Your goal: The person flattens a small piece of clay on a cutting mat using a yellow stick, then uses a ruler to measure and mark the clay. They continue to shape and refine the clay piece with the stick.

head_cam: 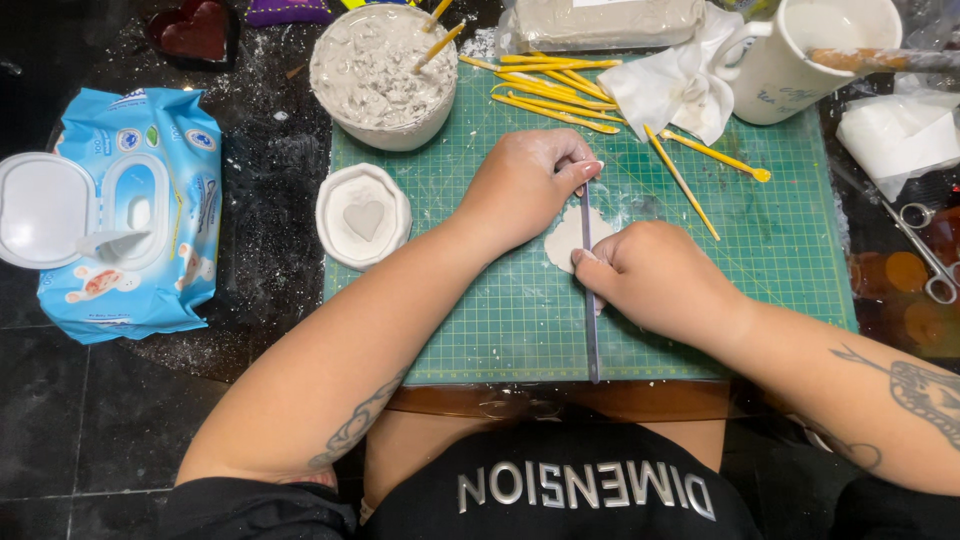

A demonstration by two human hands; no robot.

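A small flat piece of pale clay (562, 238) lies on the green cutting mat (770, 250). Across the clay runs a long thin metal blade (590, 330), pointing toward me. My left hand (525, 185) pinches the blade's far end above the clay. My right hand (655, 280) grips the blade's middle and presses on the clay's right side, hiding part of it.
A white bowl of grey clay mix (383, 75) with sticks stands at the mat's far left. A small white heart dish (362, 216) sits beside it. Yellow modelling tools (560, 95), a white cloth (675, 85), a mug (800, 50), scissors (925, 245) and a wet-wipe pack (135, 215) surround the mat.
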